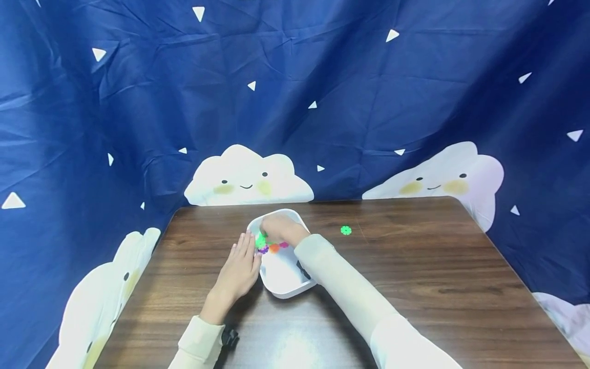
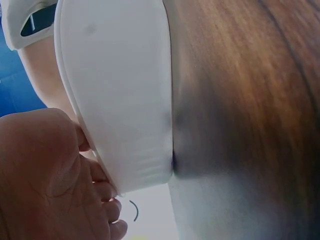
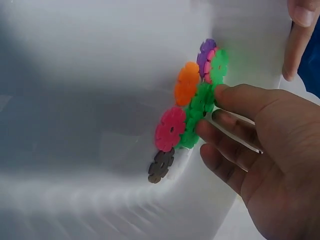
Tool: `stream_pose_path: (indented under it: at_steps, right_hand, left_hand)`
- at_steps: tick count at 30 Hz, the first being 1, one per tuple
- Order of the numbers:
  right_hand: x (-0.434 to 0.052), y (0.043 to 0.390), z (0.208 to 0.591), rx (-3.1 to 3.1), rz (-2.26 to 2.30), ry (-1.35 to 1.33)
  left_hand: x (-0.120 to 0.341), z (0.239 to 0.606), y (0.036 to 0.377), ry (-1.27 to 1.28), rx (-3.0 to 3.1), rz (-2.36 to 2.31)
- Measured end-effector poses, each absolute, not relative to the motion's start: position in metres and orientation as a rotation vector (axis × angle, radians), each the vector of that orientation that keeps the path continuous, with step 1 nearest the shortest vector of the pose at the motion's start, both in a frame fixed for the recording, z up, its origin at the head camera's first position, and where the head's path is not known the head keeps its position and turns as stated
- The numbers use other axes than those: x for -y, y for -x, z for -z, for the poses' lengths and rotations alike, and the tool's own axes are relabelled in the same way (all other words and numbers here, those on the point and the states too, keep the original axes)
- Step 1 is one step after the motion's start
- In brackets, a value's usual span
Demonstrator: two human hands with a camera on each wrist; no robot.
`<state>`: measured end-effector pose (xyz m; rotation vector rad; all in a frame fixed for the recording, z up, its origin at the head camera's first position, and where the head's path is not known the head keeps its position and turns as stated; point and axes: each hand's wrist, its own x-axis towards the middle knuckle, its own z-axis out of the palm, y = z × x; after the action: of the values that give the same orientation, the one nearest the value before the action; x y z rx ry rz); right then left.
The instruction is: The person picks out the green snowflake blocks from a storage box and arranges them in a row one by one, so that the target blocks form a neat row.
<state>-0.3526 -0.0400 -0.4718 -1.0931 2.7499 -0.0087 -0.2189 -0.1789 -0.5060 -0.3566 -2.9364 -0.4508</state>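
A white tray (image 1: 282, 295) stands on the wooden table with several flower-shaped plastic discs along one inner side. In the right wrist view these include green discs (image 3: 200, 100), an orange disc (image 3: 187, 84), a pink disc (image 3: 170, 129), a purple disc (image 3: 205, 52) and a dark grey disc (image 3: 161, 165). My right hand (image 1: 279, 229) reaches into the tray, thumb and fingertips touching the green discs; whether it pinches one I cannot tell. My left hand (image 1: 238, 270) rests against the tray's left rim, its fingers extended in the head view.
One loose green disc (image 1: 345, 230) lies on the wooden table (image 1: 415, 266), right of the tray. A blue curtain (image 1: 295, 102) with white clouds and triangles hangs behind the table. A small black device (image 1: 229, 337) sits at the left wrist.
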Motion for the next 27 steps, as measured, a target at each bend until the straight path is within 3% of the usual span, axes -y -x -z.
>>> stream_pose_path:
  at_steps: [27]
  right_hand:
    - [0.0411,0.3453,0.4751,-2.748,-0.070,1.073]
  left_hand:
    - [0.1781,0.5036,0.2159,0.355,2.973,0.425]
